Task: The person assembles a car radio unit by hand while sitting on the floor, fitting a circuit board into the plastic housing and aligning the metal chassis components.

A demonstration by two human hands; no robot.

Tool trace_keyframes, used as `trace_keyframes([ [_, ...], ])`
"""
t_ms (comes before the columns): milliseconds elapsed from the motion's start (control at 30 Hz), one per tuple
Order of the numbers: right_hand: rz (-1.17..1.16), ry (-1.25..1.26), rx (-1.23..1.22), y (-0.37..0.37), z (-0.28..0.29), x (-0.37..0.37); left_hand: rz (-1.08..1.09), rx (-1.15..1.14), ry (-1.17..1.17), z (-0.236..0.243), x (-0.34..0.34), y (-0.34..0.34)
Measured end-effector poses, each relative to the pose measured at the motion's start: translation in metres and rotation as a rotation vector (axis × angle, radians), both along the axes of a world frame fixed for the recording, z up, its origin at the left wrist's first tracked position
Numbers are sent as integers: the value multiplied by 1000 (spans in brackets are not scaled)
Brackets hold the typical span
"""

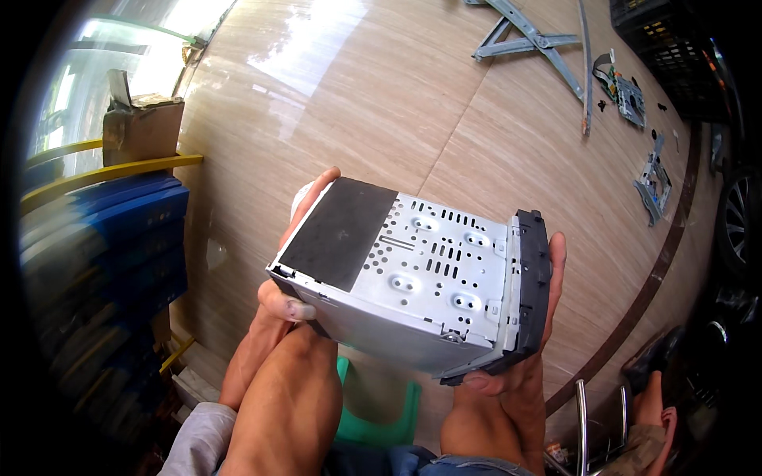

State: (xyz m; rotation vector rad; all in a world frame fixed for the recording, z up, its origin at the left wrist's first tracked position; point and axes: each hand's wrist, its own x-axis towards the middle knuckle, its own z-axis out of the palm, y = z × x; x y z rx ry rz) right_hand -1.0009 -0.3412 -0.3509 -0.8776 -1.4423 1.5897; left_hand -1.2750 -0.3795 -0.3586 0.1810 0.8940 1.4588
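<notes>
Above my knees I hold a car stereo unit point(432, 274), a silvery metal box tilted with its perforated face up. A dark rectangular patch point(341, 234) covers the left part of that face, and a black plastic front frame point(530, 293) closes the right end. My left hand point(279, 301) is closed around the left end, thumb on the near side wall and fingers on the far edge. Gripping the black frame, my right hand point(538, 357) has its thumb at the near corner and fingers up along the outer side. The unit's underside is hidden.
A green stool point(410, 408) shows below. Metal crossed arms point(540, 40), a long strip point(586, 71), a circuit-board part point(631, 103) and a bracket point(652, 190) lie on the floor. Blue stacked items point(143, 230) stand left; another person's leg point(651, 397) is lower right.
</notes>
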Motion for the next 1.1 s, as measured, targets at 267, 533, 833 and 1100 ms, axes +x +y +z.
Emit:
trace_keyframes([
  [267, -95, 25, -163, -7, 8, -10, 11, -4, 16, -2, -4, -2],
  [533, -123, 36, -140, -6, 14, -14, -36, 94, -28, -9, -3, 1],
  [833, -6, -38, -16, -2, -7, -4, -45, -22, 32, -12, -6, -1],
  [1100, -131, 70, -135, -10, -9, -21, -9, -2, -48, -12, -1, 0],
])
